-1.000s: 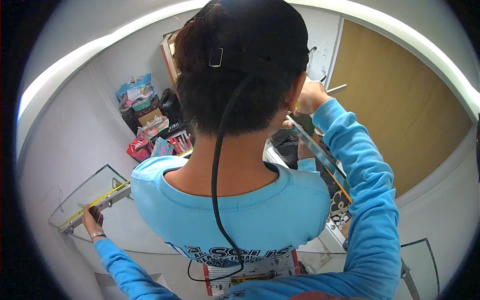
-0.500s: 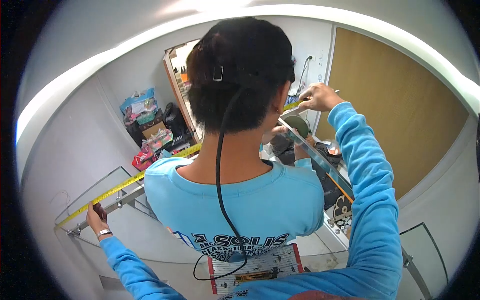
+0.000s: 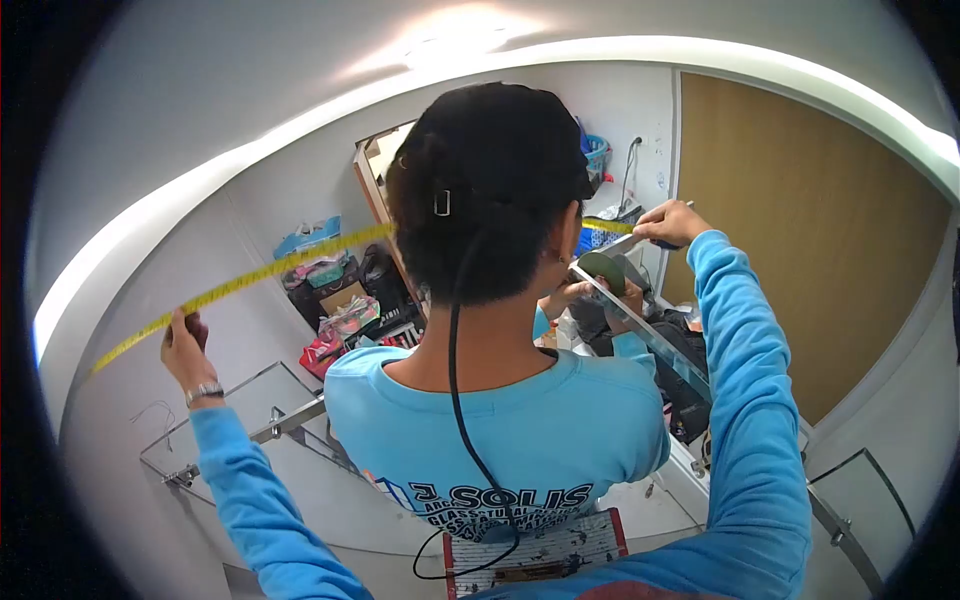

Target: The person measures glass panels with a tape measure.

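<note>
- We've got a co-worker (image 3: pixel 500 430) at clock centre
- Doorway (image 3: pixel 385 160): 11
- Bag pile (image 3: pixel 345 310): 10
- Basket (image 3: pixel 597 157): 1
- Door panel (image 3: pixel 800 250): 2
- Glass panels: 9 (image 3: pixel 235 430), 4 (image 3: pixel 875 490)
- We see tape (image 3: pixel 265 270) running 9 to 1, beyond co-worker's head

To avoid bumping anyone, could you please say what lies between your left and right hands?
The head view shows a co-worker's black-capped head between the left hand and right hand, yellow measuring tape either side.
</note>
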`<action>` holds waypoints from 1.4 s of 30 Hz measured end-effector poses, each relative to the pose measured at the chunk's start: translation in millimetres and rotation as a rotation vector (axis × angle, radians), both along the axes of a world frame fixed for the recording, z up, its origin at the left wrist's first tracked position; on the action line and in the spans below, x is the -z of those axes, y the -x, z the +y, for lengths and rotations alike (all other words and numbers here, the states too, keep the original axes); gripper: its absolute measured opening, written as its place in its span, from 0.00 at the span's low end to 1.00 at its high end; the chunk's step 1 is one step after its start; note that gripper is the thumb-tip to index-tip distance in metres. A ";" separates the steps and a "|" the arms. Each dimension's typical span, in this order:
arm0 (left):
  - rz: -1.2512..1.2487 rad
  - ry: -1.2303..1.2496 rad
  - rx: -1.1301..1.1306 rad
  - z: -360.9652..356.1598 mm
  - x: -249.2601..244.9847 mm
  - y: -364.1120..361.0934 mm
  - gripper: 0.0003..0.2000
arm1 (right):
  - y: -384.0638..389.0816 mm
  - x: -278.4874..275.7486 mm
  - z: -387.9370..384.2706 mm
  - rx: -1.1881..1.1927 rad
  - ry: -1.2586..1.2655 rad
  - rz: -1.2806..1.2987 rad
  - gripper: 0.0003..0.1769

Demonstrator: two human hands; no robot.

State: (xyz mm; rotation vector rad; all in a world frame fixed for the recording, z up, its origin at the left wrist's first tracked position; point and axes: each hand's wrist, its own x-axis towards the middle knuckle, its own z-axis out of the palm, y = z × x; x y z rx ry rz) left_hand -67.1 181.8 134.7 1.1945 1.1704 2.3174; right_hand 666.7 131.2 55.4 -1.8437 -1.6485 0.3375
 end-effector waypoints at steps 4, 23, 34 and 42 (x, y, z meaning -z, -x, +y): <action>-0.091 -0.005 0.111 36.6 -5.2 -20.5 0.11 | -16.9 2.8 -3.4 0.076 -0.047 -0.039 0.17; -0.111 0.210 0.383 137.0 -1.5 -150.6 0.07 | -35.5 -39.5 -16.0 0.242 0.047 -0.295 0.21; -0.077 0.452 0.474 178.6 18.1 -200.1 0.07 | -53.7 -16.0 -17.2 0.145 0.065 -0.071 0.25; 0.294 0.633 0.788 157.0 25.2 -248.0 0.09 | 5.3 -19.3 21.6 -0.076 0.167 0.048 0.36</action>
